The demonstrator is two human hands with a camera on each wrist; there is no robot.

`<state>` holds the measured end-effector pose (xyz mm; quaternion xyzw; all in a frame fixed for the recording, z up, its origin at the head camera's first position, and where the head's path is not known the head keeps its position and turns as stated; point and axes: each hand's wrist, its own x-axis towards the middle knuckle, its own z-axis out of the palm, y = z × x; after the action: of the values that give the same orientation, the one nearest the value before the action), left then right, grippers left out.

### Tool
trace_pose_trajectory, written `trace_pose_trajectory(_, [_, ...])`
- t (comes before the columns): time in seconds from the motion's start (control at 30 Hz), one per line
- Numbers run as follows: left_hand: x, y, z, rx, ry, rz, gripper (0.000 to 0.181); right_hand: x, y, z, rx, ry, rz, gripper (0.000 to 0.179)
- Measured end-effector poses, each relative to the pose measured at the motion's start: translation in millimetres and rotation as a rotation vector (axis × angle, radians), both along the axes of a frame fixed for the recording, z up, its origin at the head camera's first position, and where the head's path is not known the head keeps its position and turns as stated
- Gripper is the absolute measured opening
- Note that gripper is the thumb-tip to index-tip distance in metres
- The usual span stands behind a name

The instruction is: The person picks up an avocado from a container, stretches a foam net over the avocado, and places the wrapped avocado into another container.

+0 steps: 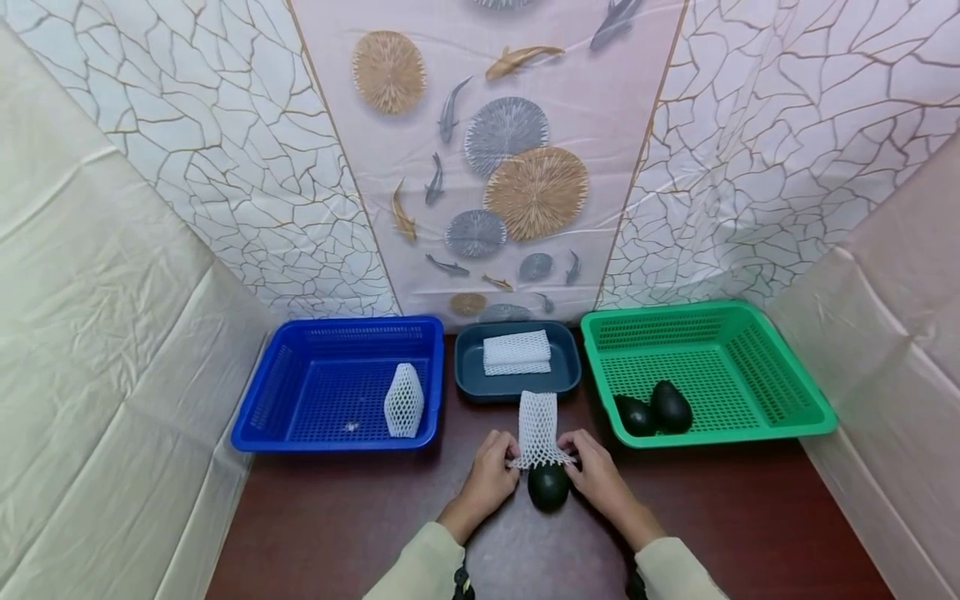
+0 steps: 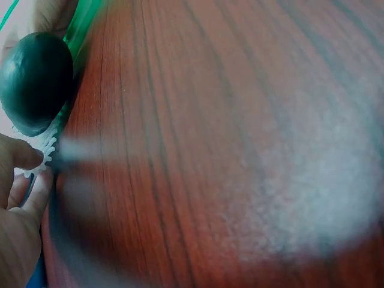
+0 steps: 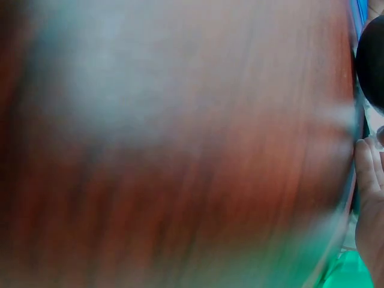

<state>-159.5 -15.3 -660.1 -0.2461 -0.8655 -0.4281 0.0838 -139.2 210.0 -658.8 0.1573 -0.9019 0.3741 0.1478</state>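
Observation:
A white foam net sleeve (image 1: 538,425) lies in front of me, its near opening spread over the far end of a dark green avocado (image 1: 548,488). My left hand (image 1: 489,473) pinches the left edge of that opening between thumb and fingers. On the opposite edge, my right hand (image 1: 597,477) pinches the net the same way. The avocado's near end is bare, while its far end is hidden by the mesh. In the left wrist view, the avocado (image 2: 37,81) shows just beyond the thumb and the toothed net edge (image 2: 47,153).
At left, a blue basket (image 1: 337,445) contains one netted fruit (image 1: 405,402). A dark tray (image 1: 465,385) with flat net sleeves (image 1: 517,353) stands at the back middle. To the right, a green basket (image 1: 750,431) holds two bare avocados (image 1: 671,407). Cloth walls surround the brown table (image 1: 337,525).

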Motion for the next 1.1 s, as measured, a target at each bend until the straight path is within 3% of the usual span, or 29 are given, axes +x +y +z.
trace_pose_trajectory(0.2, [4.0,0.7,1.8,0.041,-0.029,-0.025,0.032,4.0,2,0.4,-0.027,-0.009,0.041,0.042])
trace_pose_trajectory(0.33, [8.1,0.1,2.6,0.057,-0.061,-0.038,0.032,7.3,4,3.8,-0.036,-0.059,0.101,0.041])
trace_pose_trajectory(0.6, [13.0,-0.6,3.3,0.082,-0.156,-0.049,0.03,19.3,9,15.9,0.07,-0.168,0.224,0.074])
trace_pose_trajectory(0.77, [13.8,-1.1,1.7,0.102,-0.141,-0.053,0.032,23.2,10,19.1,0.157,-0.163,0.243,0.085])
trace_pose_trajectory(0.93, [17.2,-4.1,0.2,0.068,-0.113,-0.095,0.046,22.2,11,16.3,0.139,-0.135,0.25,0.09])
trace_pose_trajectory(1.1, [20.7,-8.3,1.0,0.037,-0.148,-0.158,0.068,21.4,11,10.4,0.112,-0.154,0.228,0.086])
